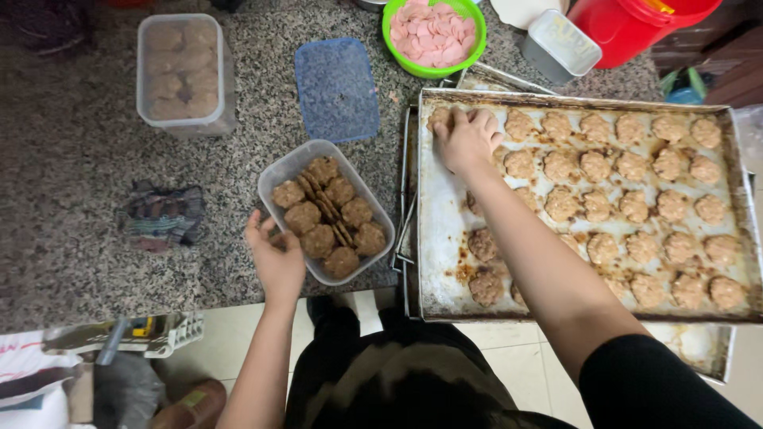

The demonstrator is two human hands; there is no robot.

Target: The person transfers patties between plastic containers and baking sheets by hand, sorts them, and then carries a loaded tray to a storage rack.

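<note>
At the upper left of the frame, a lidded clear tub (183,71) of pale patties is sitting on the speckled tabletop (71,159), with a crumpled striped cloth (164,214) lying below it. Toward the lower middle, the left hand (275,258) is curling loosely around the near rim of an open clear container (326,210), which is holding roughly ten browned patties, some standing on edge. A loose blue lid (336,89) is lying just above it, and one green bowl (434,33) of pink slices is sitting at the top. On the right, the right hand (466,139) is closing its fingers over one baked patty (439,117) at the upper left corner of the baking tray (445,214), which is carrying about thirty-five more. These patties look light, crumbly and probably greasy, so gripping them gently by the sides seems wisest.
</note>
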